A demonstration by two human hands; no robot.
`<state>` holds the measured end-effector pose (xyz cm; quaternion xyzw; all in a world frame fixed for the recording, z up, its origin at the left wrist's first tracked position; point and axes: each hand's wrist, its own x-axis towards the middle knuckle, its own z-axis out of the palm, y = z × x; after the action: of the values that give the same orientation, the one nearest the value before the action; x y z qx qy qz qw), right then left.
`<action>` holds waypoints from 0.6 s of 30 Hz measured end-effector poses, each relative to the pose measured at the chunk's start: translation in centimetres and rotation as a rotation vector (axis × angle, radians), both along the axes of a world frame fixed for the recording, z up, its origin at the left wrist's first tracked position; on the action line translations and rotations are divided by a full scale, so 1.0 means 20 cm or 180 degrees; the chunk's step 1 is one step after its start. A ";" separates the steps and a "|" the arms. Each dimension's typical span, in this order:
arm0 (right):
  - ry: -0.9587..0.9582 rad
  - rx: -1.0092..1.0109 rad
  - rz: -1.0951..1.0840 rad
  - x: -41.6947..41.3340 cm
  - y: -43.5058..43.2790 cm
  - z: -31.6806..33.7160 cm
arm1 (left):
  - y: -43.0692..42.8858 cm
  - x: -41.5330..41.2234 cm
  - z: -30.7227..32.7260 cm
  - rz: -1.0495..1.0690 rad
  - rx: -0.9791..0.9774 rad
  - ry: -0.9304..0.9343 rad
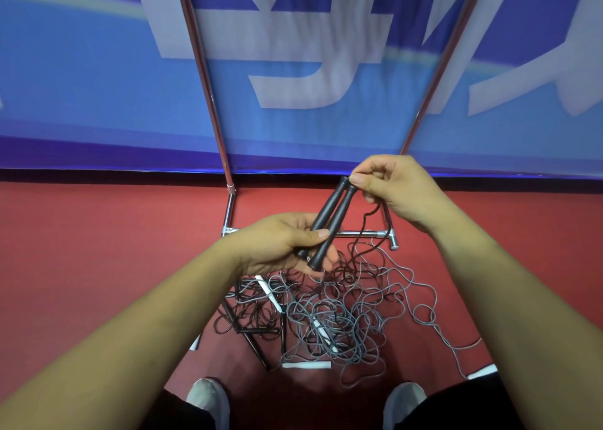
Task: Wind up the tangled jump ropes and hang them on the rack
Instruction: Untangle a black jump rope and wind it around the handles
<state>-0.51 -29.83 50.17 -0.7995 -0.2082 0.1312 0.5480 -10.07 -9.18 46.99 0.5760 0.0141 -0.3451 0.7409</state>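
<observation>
Your left hand (287,243) grips two black ribbed jump-rope handles (332,217) together; your right hand (396,189) pinches their tops, aligning them for winding the thin dark cord (368,218).

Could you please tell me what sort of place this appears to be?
Most likely a sports hall or gym: a red floor, a large blue banner with white lettering along the wall, and tangled jump ropes heaped by a metal rack.

red floor (98,266), tangled jump ropes (326,315) piled on it, rack (228,227) base beside
</observation>
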 end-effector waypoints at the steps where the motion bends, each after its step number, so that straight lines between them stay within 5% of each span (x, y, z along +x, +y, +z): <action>1: -0.0028 -0.0009 -0.0022 0.00 0.00 0.00 | -0.01 0.01 -0.01 0.0010 0.0030 -0.0029; 12: -0.0522 -0.0074 -0.0203 -0.01 0.03 0.01 | -0.02 0.00 0.01 -0.0030 -0.0100 -0.0122; 18: -0.0215 0.0199 -0.0010 0.00 0.01 0.03 | 0.03 0.02 0.02 0.0004 -0.0175 -0.0516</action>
<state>-0.47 -29.60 50.82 -0.7862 -0.2293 0.0966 0.5656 -9.65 -8.61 47.48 0.5815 -0.0551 -0.2971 0.7554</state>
